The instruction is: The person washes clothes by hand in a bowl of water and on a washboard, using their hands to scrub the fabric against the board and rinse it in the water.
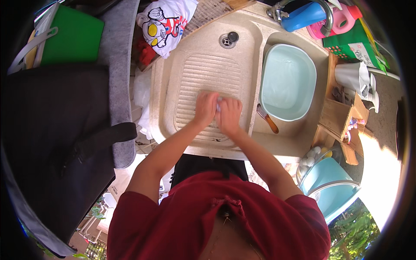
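Clock read from the hands, 12 at the top of the view. Station: pale stone sink point(164, 102), two compartments, ridged washboard point(207, 71) in the left one. Drain point(224, 42) at 12, black plug point(233, 36) at its edge. Tap point(330, 19) toward 1–2, blue bottle point(301, 18) beside it; pink jug point(343, 21) at 2.

Right compartment: pale blue basin point(311, 97) at 2, beyond the divider. Brush point(270, 123) with orange-brown handle between 3 and 4, lying just below the basin's near left corner, in the gap between it and the divider. Cardboard box point(336, 116) at 3, outside the sink; white spray bottle point(350, 74) above it. Light blue bucket point(331, 173) at 4.

White printed cloth point(167, 26) at 11, green container point(78, 37) at 10. Large black bag point(52, 130) at 9; its strap juts toward the sink, short of the rim.

Left hand point(205, 109) and right hand point(230, 114) together over the lower washboard. Both closed, fingers curled, knuckles near each other, gripping a small pale piece point(219, 104) between them. Only a sliver shows; shape and material cannot be told.
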### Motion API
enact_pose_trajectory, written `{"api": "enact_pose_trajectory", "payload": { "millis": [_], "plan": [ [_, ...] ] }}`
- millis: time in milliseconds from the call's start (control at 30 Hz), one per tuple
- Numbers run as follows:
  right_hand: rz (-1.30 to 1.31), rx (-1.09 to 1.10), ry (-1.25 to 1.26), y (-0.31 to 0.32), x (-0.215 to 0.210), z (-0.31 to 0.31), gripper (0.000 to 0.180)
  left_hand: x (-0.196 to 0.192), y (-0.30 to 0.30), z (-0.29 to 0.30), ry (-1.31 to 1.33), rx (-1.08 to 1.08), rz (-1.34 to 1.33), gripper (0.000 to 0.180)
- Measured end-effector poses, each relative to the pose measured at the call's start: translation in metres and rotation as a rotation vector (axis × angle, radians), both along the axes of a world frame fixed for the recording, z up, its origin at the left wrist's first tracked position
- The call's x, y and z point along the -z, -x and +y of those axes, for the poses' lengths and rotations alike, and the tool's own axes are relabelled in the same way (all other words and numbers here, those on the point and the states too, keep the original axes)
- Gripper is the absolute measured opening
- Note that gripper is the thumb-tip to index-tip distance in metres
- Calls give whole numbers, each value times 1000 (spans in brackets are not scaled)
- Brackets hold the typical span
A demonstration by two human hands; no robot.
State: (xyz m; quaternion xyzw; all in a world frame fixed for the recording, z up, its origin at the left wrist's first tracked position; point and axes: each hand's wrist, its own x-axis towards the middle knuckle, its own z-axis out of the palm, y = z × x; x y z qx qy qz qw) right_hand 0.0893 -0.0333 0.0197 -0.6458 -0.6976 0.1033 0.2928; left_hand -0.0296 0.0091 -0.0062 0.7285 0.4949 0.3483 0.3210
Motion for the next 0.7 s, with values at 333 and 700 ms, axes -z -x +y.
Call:
{"api": "enact_pose_trajectory", "payload": {
  "millis": [333,700],
  "plan": [
    [-95,176,120,-15,12,57,18,10,-29,65,13,-204,158,25],
    [-161,329,-11,-11,28,140,21,17,-46,125,11,-319,269,29]
  ]
}}
